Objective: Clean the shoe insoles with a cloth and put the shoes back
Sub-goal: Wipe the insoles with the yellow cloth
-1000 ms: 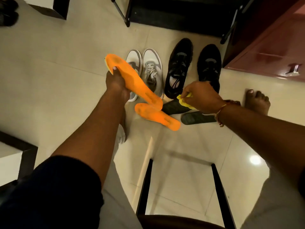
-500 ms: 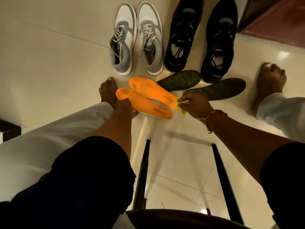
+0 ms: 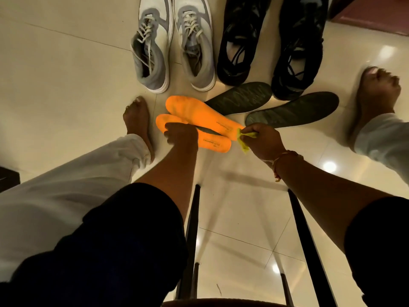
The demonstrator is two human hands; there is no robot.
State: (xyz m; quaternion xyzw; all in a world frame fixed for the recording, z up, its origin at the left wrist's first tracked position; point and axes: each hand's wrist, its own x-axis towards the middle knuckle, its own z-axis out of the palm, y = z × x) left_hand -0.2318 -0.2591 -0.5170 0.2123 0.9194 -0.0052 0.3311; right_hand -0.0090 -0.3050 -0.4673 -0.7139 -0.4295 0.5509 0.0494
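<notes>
Two orange insoles (image 3: 199, 116) lie overlapping low over the tiled floor. My left hand (image 3: 180, 134) rests on them near their toe ends; whether its fingers curl round an insole I cannot tell. My right hand (image 3: 260, 138) grips a small yellow cloth (image 3: 243, 140) at the heel end of the upper orange insole. Two dark insoles (image 3: 241, 97) (image 3: 294, 109) lie on the floor behind. A pair of grey-white sneakers (image 3: 174, 45) and a pair of black sneakers (image 3: 270, 43) stand side by side at the top.
My bare feet (image 3: 138, 120) (image 3: 374, 96) rest on the tiles at either side. Black stool legs (image 3: 192, 218) (image 3: 307, 240) run beneath me. A reddish cabinet (image 3: 371, 14) stands at the top right, a dark object (image 3: 8, 180) at the left edge.
My left hand brought the orange insoles down from mid-air to the floor before the grey sneakers. My right hand with the cloth moved to their heel end. The view tilted down.
</notes>
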